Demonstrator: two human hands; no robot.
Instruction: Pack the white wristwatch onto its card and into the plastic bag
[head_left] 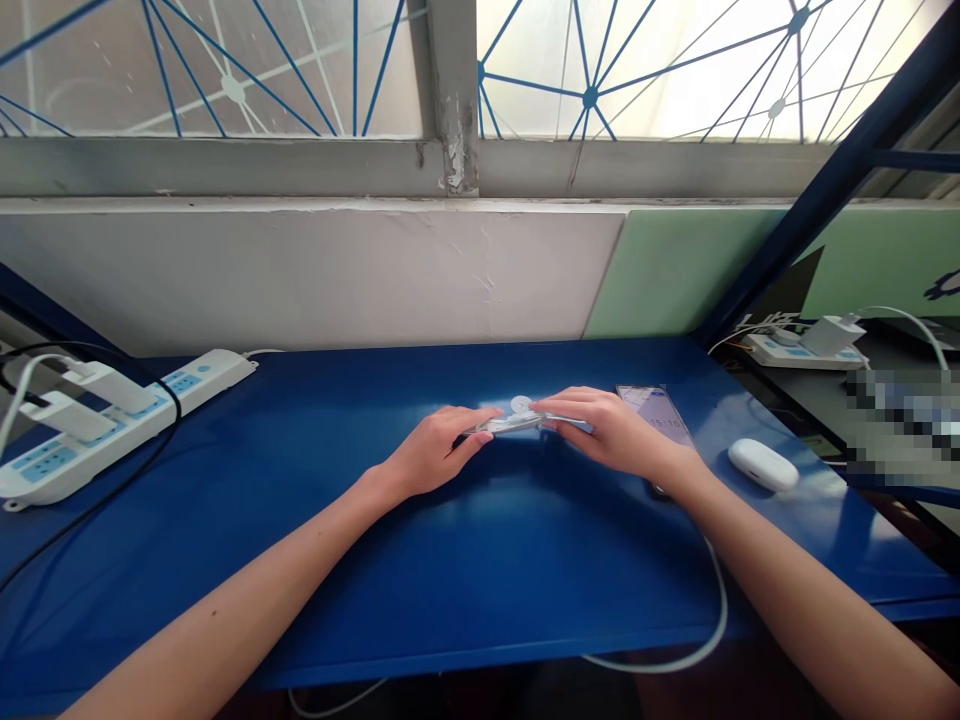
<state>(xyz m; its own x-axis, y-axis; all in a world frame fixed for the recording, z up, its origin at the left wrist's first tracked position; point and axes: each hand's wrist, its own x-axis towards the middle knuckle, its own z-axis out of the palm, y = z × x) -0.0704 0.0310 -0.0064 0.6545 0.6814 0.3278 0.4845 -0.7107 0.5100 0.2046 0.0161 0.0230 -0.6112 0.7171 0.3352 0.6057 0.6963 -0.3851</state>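
Both of my hands hold a thin, clear, shiny object [511, 423] above the blue desk [360, 600], near its middle. My left hand [442, 447] pinches its left end between thumb and fingers. On the right end, the fingers of my right hand [600, 428] are closed round it. A small round whitish piece [520, 404] shows at the object's upper edge, between the hands. What exactly the clear object is cannot be made out. A phone [656, 410] with a lit screen lies partly hidden behind my right hand and wrist.
A white earbud case [763, 465] lies right of my right forearm. At the left stands a long power strip [202, 378] with plugged chargers and a black cable [169, 440]. A white cable [721, 600] hangs over the front edge. Another power strip [806, 352] is at the far right.
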